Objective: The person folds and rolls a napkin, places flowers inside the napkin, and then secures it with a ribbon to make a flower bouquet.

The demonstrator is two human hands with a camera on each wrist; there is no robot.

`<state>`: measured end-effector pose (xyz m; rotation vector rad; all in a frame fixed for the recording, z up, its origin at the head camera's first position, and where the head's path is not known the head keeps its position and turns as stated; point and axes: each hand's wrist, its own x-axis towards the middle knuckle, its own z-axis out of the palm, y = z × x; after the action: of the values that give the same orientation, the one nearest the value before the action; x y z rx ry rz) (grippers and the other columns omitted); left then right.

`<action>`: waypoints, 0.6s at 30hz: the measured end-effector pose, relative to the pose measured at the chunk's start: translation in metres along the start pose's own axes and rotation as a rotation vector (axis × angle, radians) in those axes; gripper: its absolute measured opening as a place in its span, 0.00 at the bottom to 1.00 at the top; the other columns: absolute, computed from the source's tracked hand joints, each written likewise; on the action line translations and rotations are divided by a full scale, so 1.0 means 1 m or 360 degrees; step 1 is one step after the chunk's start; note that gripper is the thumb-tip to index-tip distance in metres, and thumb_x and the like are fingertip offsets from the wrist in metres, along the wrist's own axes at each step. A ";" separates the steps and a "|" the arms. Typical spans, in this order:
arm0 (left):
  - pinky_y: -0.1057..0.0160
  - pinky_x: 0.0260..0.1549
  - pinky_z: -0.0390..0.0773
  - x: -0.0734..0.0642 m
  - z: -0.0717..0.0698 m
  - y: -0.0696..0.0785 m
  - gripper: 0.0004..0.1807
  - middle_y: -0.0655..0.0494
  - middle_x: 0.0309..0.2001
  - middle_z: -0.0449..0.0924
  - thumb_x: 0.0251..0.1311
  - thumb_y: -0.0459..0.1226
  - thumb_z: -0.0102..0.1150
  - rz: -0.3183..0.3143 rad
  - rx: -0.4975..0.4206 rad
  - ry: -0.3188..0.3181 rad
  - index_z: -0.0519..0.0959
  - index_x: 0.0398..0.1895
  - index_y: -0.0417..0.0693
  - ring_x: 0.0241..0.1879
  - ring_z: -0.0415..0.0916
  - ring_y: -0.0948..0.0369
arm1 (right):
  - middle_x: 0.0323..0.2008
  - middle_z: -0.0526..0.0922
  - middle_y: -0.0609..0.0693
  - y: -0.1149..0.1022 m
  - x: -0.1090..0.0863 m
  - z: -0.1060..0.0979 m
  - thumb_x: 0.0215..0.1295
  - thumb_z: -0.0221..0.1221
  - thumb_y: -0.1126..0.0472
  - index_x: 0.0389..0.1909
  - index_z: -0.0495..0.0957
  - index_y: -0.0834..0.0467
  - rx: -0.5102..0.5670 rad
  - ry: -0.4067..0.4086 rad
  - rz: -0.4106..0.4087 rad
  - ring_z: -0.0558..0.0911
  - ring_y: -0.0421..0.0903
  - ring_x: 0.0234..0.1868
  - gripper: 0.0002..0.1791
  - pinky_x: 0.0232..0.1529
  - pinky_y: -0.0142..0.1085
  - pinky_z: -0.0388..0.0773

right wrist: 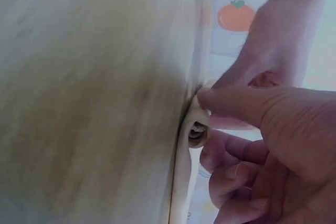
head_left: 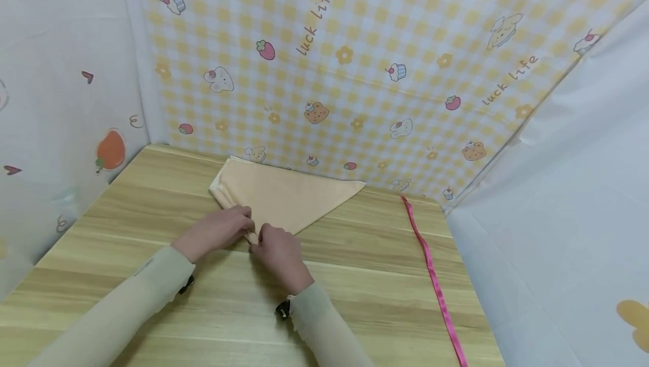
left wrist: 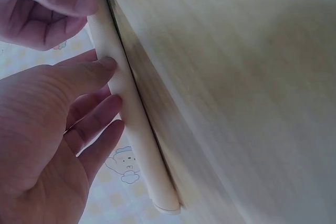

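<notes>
A peach-coloured cloth (head_left: 289, 189) lies on the table with its left edge turned into a narrow roll. My left hand (head_left: 225, 229) holds the middle of that roll, its thumb (left wrist: 105, 65) on the near side and fingertips against it lower down. At the roll's near end, my right hand (head_left: 279, 251) pinches the fabric between thumb and fingers. The right wrist view looks into the open end of the cloth roll (right wrist: 198, 134), where layers show as a spiral. The two hands are close together, and part of the roll is hidden beneath them.
A pink ribbon (head_left: 433, 277) runs lengthwise along the right side of the wooden table (head_left: 355, 288). Behind the cloth stands a yellow checked, printed wall covering (head_left: 350, 91). White coverings (head_left: 558, 215) border the table on both sides.
</notes>
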<state>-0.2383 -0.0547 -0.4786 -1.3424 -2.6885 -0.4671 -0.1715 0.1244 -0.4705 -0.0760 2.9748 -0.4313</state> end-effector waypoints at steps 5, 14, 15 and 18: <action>0.65 0.35 0.79 0.001 0.000 0.003 0.06 0.62 0.34 0.76 0.67 0.31 0.72 0.0038 0.0057 0.0049 0.90 0.39 0.53 0.34 0.72 0.64 | 0.21 0.76 0.41 0.000 0.001 0.003 0.72 0.65 0.53 0.30 0.77 0.47 -0.0035 0.0018 -0.0014 0.72 0.42 0.19 0.11 0.20 0.37 0.68; 0.65 0.34 0.80 -0.001 0.000 0.003 0.07 0.58 0.38 0.78 0.66 0.29 0.71 0.0071 0.0058 0.0115 0.83 0.41 0.49 0.34 0.73 0.64 | 0.21 0.76 0.43 0.002 -0.002 0.002 0.79 0.60 0.51 0.31 0.76 0.49 0.0065 0.0023 0.0013 0.73 0.43 0.20 0.13 0.23 0.37 0.68; 0.66 0.34 0.80 -0.001 0.000 0.002 0.07 0.59 0.38 0.78 0.65 0.29 0.72 0.0070 0.0046 0.0108 0.84 0.40 0.49 0.34 0.73 0.65 | 0.22 0.76 0.42 0.003 -0.002 0.002 0.80 0.59 0.51 0.32 0.77 0.49 0.0090 0.0018 0.0014 0.73 0.43 0.20 0.13 0.24 0.37 0.68; 0.67 0.34 0.80 0.001 0.001 0.000 0.07 0.60 0.37 0.78 0.64 0.29 0.72 0.0071 0.0019 0.0083 0.86 0.39 0.50 0.34 0.74 0.65 | 0.24 0.77 0.42 0.008 -0.002 0.002 0.81 0.58 0.51 0.35 0.78 0.49 0.0165 -0.0002 0.0015 0.74 0.42 0.22 0.12 0.27 0.36 0.68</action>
<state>-0.2388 -0.0537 -0.4793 -1.3643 -2.6098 -0.4742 -0.1698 0.1310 -0.4748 -0.0514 2.9445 -0.5829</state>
